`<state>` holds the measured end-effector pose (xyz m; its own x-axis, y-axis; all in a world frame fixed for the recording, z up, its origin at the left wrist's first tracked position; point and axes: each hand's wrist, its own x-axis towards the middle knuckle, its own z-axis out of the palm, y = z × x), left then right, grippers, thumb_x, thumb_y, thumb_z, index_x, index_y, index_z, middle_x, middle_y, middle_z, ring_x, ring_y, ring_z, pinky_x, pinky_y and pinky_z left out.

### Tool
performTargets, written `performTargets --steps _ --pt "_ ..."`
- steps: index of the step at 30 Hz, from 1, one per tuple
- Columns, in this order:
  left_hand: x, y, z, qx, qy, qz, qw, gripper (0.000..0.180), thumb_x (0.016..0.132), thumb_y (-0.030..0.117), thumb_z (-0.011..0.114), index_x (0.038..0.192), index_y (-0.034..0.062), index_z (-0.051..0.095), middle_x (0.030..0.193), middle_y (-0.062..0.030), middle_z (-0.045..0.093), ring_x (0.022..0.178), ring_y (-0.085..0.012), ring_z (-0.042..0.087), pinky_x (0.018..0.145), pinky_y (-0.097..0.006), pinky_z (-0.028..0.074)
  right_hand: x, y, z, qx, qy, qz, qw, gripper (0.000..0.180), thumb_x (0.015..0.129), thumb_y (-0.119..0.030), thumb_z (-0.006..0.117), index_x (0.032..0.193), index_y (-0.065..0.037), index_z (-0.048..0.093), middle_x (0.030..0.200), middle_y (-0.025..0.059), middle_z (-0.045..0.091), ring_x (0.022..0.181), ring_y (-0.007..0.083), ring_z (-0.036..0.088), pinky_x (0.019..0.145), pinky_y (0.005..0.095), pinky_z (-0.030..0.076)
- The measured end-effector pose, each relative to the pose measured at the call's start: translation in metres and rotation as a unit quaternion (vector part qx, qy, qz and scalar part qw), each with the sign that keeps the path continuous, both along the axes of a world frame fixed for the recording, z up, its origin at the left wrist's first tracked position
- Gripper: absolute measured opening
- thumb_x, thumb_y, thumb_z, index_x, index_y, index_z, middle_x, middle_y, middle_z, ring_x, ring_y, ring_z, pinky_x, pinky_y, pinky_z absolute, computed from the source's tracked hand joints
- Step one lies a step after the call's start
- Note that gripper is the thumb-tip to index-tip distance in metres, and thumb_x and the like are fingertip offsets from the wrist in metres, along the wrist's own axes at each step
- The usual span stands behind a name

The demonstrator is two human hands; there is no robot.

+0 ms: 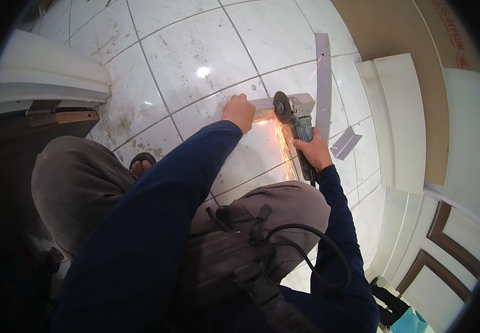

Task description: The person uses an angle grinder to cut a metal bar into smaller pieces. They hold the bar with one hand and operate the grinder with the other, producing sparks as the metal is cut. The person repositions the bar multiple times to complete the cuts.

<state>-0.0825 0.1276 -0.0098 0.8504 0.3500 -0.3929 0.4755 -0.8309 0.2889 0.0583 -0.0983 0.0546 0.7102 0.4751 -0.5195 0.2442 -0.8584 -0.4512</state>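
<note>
My right hand [316, 151] is wrapped round the body of an angle grinder [303, 131]. Its disc [282, 107] meets a grey metal angle bar [265, 104] low over the tiles, and orange sparks [283, 142] stream from the contact toward my knees. With closed fingers, my left hand [240, 112] grips the bar just left of the disc. How much of the bar lies inside that hand is hidden. Right of the grinder lie a long metal strip [323, 83] with a hole near its far end and a short cut piece of angle [346, 143].
White floor tiles [195, 53] with dirt marks spread ahead. White panels [395, 111] and brown boards [379, 28] line the right side. At the left stands a white moulded base [56, 69] beside a dark door edge [6, 155]. A black cable [337, 252] loops over my lap.
</note>
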Motion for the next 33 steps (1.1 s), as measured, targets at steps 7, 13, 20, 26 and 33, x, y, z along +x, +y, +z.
performTargets --steps 7,13,20,26,33 --pt "-0.002 0.002 0.0 -0.003 -0.001 0.002 1.0 0.027 0.082 0.011 0.075 0.108 0.0035 0.077 0.12 -0.0165 0.064 0.114 -0.0321 0.065 0.091 -0.04 0.059 0.0 0.015 0.012 -0.027 -0.027 0.007 0.999 0.072 0.074 -0.037 0.078 0.124 0.01 0.058 0.106 0.0287 0.072 0.096 0.0386 0.073 0.087 0.043 0.056" --pt "-0.001 0.001 -0.001 -0.015 -0.018 0.01 1.0 0.025 0.082 0.011 0.074 0.105 0.0025 0.078 0.119 -0.0167 0.064 0.113 -0.0326 0.065 0.091 -0.041 0.059 0.013 0.015 0.004 -0.032 0.001 0.015 0.999 0.071 0.074 -0.039 0.08 0.122 0.009 0.059 0.105 0.0276 0.073 0.095 0.0375 0.074 0.086 0.0434 0.057" --pt "-0.001 0.002 -0.002 -0.014 -0.022 0.006 1.0 0.026 0.081 0.011 0.075 0.105 0.0015 0.078 0.119 -0.0177 0.064 0.112 -0.0329 0.065 0.091 -0.041 0.059 0.021 0.024 0.007 -0.034 -0.01 0.045 0.998 0.068 0.074 -0.039 0.079 0.119 0.008 0.06 0.102 0.027 0.073 0.09 0.0372 0.073 0.083 0.0435 0.057" --pt "-0.001 0.001 0.001 -0.01 -0.013 0.013 1.0 0.027 0.082 0.012 0.076 0.106 0.0011 0.078 0.119 -0.0175 0.065 0.113 -0.0326 0.065 0.091 -0.041 0.059 0.023 0.03 0.004 0.011 0.012 0.028 0.999 0.065 0.072 -0.038 0.079 0.115 0.008 0.061 0.101 0.0264 0.073 0.089 0.0372 0.073 0.082 0.0437 0.057" --pt "0.003 0.0 0.005 -0.004 -0.006 0.009 1.0 0.027 0.082 0.014 0.076 0.107 0.0031 0.078 0.119 -0.0164 0.065 0.112 -0.032 0.066 0.09 -0.04 0.059 0.032 0.026 0.004 -0.037 -0.014 0.05 0.998 0.065 0.072 -0.039 0.079 0.113 0.008 0.062 0.102 0.0266 0.073 0.089 0.038 0.073 0.082 0.045 0.057"
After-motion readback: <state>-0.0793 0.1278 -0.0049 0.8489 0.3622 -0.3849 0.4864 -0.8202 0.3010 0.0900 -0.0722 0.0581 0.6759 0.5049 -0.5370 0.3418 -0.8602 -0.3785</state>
